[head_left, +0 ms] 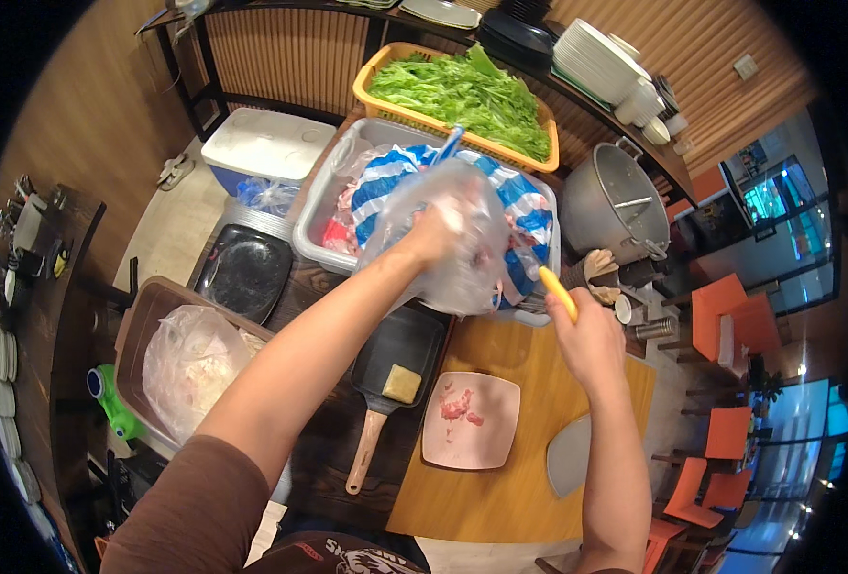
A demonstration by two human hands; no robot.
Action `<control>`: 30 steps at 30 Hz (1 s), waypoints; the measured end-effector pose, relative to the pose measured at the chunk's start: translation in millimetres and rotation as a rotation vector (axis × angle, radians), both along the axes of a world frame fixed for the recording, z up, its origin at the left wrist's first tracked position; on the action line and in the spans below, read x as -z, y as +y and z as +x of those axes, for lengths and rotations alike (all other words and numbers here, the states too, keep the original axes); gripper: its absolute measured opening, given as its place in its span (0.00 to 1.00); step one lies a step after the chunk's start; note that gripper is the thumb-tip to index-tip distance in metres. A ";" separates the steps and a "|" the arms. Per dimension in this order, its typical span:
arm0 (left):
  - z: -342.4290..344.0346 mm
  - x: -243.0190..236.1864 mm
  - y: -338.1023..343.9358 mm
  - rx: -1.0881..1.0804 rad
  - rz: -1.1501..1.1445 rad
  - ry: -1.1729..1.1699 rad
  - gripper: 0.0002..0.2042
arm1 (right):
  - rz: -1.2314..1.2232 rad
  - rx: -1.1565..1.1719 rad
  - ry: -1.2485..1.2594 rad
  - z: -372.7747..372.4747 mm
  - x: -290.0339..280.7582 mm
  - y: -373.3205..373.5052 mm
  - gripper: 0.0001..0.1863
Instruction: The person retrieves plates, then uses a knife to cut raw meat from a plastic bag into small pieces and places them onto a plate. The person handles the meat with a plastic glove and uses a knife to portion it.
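A brown bin (137, 349) at left holds a pale-filled clear bag (194, 368). Next, a dark pan (397, 340) bears a yellowish block (402, 384). The left hand (433, 236) is at a blurred plastic bag (476, 273) over a gray tub (310, 234); I cannot tell whether it grips. Raw meat pieces (459, 407) lie on a pinkish plate (481, 448), nearer the person. The right hand (588, 337) grasps a yellow-handled tool (558, 293). Farther right stands a metal pot (601, 215).

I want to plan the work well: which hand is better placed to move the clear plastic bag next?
Probably the left: the left hand is at the clear plastic bag over the grey tub, while the right hand grips a yellow-handled tool.
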State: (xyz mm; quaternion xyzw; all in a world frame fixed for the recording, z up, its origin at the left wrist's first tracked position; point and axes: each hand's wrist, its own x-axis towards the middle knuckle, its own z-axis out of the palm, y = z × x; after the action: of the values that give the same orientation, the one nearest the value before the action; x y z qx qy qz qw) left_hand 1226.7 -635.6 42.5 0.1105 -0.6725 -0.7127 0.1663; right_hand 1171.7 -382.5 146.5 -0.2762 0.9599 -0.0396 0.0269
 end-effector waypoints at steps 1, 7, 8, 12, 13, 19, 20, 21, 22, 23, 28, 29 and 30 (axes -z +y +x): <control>-11.2 5.3 2.2 0.003 -0.412 -0.003 0.25 | -0.029 0.016 0.025 -7.6 -2.3 7.2 0.25; -21.9 32.9 9.9 0.068 -1.106 -0.303 0.23 | -0.054 0.184 0.167 -58.6 -22.7 46.8 0.24; -15.1 35.3 2.4 0.068 -1.192 -0.383 0.23 | -0.079 0.230 0.177 -57.3 -24.0 49.1 0.24; 11.1 44.8 -28.2 -0.030 -1.253 -0.530 0.23 | -0.439 0.003 -0.171 -7.6 -13.3 45.8 0.21; 10.9 48.0 -31.6 -0.094 -1.111 -0.456 0.22 | -0.384 -0.009 -0.234 2.8 -9.7 39.3 0.20; -19.9 66.0 -24.4 -0.041 -0.624 -0.253 0.23 | -0.045 -0.020 0.017 -17.9 -31.9 8.5 0.19; -21.9 69.9 -18.6 -0.003 -0.678 -0.161 0.22 | -0.078 -0.010 0.017 -23.0 -42.6 9.9 0.18; -21.3 75.2 -7.8 -0.022 -0.699 -0.062 0.21 | -0.146 -0.038 -0.011 -27.2 -53.9 9.8 0.17; -19.1 79.5 -0.8 0.016 -0.745 -0.028 0.20 | -0.147 -0.111 0.014 -28.1 -63.0 6.3 0.17; -16.6 83.5 7.6 -0.086 -0.785 0.062 0.19 | -0.136 -0.149 0.037 -28.6 -72.6 -0.4 0.17; 2.1 91.0 25.2 -0.020 -0.833 -0.127 0.19 | 0.253 -0.128 0.238 -37.8 -112.1 -84.1 0.17; 5.3 90.4 25.8 0.003 -0.824 -0.219 0.18 | 0.336 -0.165 0.193 -46.3 -119.8 -103.7 0.16; 7.6 89.1 25.1 -0.046 -0.861 -0.151 0.19 | 0.384 -0.202 0.104 -57.3 -129.5 -120.9 0.15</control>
State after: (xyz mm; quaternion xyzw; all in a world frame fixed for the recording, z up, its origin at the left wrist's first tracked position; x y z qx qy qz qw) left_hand 1234.4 -610.5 -46.6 0.0978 -0.9159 -0.3533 0.1632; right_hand 1114.4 -503.4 276.0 -0.3624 0.9174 0.1613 0.0330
